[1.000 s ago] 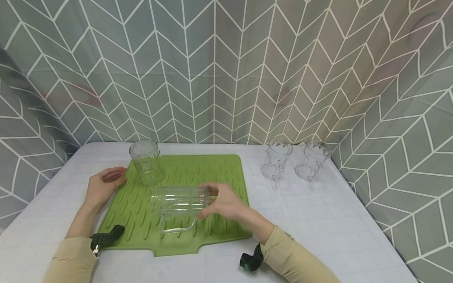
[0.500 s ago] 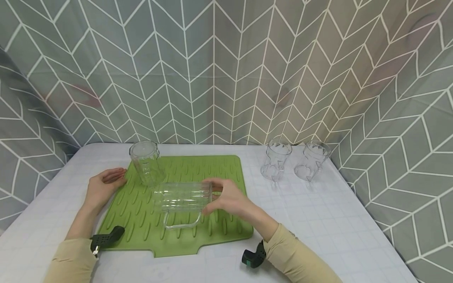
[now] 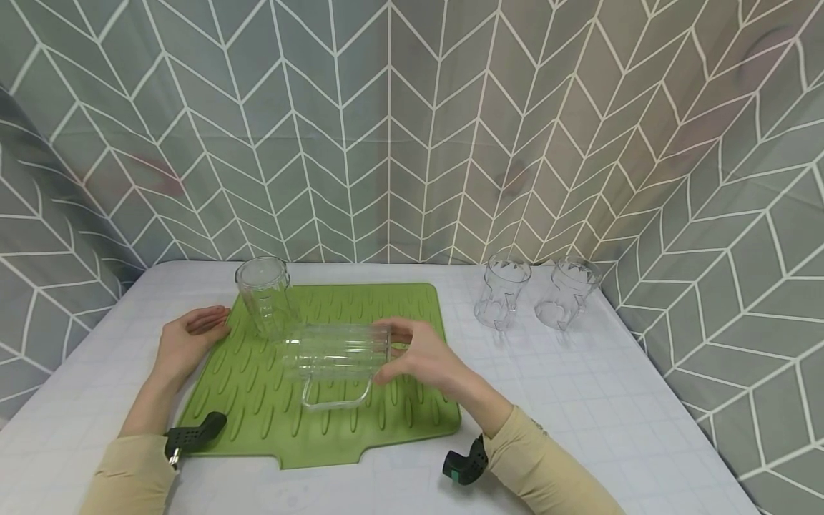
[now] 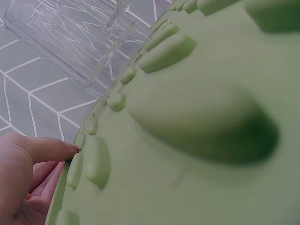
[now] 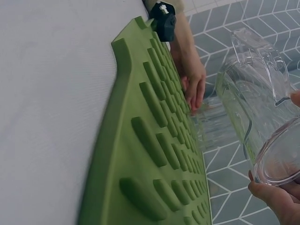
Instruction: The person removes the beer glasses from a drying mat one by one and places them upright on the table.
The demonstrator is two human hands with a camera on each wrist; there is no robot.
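My right hand (image 3: 418, 357) grips one end of a clear glass mug (image 3: 341, 350), thumb and fingers curled round that end. The mug lies sideways in the air over a green drying mat (image 3: 322, 440), its handle toward me. In the right wrist view, a gap shows between the mug (image 5: 253, 108) and the mat's ridges. My left hand (image 3: 189, 340) pinches the mat's left edge, thumb on top in the left wrist view and the other fingers partly hidden beyond the edge. Close by that hand, a second glass mug (image 3: 265, 297) stands on the mat's far left corner.
Two more glass mugs, one (image 3: 503, 292) nearer the mat and one (image 3: 568, 293) farther right, stand on the white table (image 3: 566, 400) at the back right. A grey curtain (image 3: 412, 129) with white chevron lines hangs behind and along the sides.
My right hand has moved back and slightly right, carrying the glass mug with it; the mug stays sideways. My left hand has kept its place at the mat's edge.
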